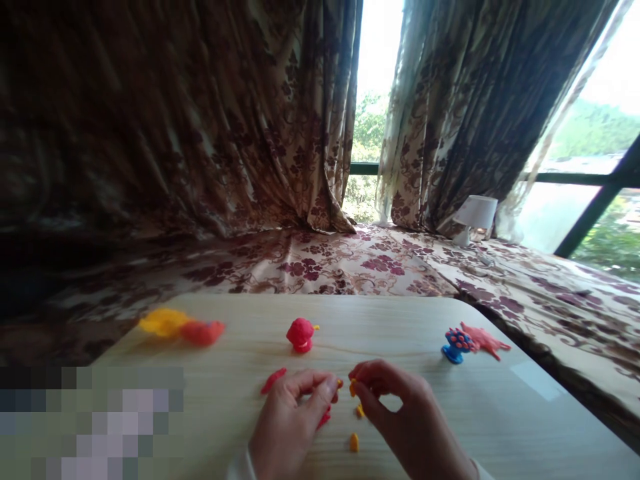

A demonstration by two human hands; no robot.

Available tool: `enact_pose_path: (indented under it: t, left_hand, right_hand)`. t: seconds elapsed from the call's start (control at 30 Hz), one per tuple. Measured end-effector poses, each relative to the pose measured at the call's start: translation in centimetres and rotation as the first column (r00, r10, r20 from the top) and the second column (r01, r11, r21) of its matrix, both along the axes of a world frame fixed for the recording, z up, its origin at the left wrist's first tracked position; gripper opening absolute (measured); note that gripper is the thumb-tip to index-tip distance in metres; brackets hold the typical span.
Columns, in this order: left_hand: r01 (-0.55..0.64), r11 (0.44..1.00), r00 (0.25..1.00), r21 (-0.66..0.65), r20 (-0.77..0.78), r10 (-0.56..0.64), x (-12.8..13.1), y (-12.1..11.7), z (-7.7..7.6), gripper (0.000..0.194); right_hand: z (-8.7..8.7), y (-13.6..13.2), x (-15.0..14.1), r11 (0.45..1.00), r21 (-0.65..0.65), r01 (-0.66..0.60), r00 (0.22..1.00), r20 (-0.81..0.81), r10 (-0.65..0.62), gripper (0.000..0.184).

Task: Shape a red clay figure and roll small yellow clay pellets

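Observation:
My left hand [300,413] pinches a tiny orange-yellow bit of what looks like modelling clay [340,384] between thumb and forefinger. Close beside it, my right hand [395,407] grips another small yellow clay piece [353,387] at its fingertips, a small gap away from the first. Below the fingers, a yellow lump [360,411] and a second yellow lump [354,442] lie on the table. One pinkish-red clay strip [273,380] rests behind my left hand; a red piece [325,418] is partly hidden by that hand. Beyond stands a rounded pink-red clay figure [301,333] with a yellow bit sticking out.
On the pale wooden table [380,320], a yellow fan-like shape [164,323] joins a red one [202,333] at left. A blue clay figure with pink dots [457,344] stands at right against a flat pink piece [484,339]. A white lamp [477,212] stands beyond, near the curtains.

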State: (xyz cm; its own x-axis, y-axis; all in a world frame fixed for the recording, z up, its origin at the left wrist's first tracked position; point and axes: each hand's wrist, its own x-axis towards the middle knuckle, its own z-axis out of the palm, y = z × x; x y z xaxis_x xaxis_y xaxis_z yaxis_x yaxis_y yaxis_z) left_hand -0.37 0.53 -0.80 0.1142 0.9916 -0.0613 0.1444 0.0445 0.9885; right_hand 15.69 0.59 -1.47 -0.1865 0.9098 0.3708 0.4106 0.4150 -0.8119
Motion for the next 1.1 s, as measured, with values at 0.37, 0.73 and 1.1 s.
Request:
enact_pose_path:
  t: [0.37,0.73,1.1]
  left_hand:
    - [-0.109,0.993,0.947,0.037,0.308,0.093,0.1,2.2,-0.1,0.032]
    - [-0.152,0.981,0.955,0.123,0.275,0.113,-0.1,3.5,0.4,0.024]
    - [-0.138,0.990,0.939,0.009,0.320,0.128,0.0,2.9,-0.7,0.045]
  right_hand:
    - [0.2,2.6,-1.8,0.946,-0.286,-0.149,0.860,-0.511,-0.019,0.040]
    - [-0.5,3.2,-1.0,0.970,-0.240,-0.032,0.884,-0.460,-0.085,0.043]
    - [0.0,2.7,-0.8,0.983,-0.181,0.007,0.888,-0.451,-0.090,0.050]
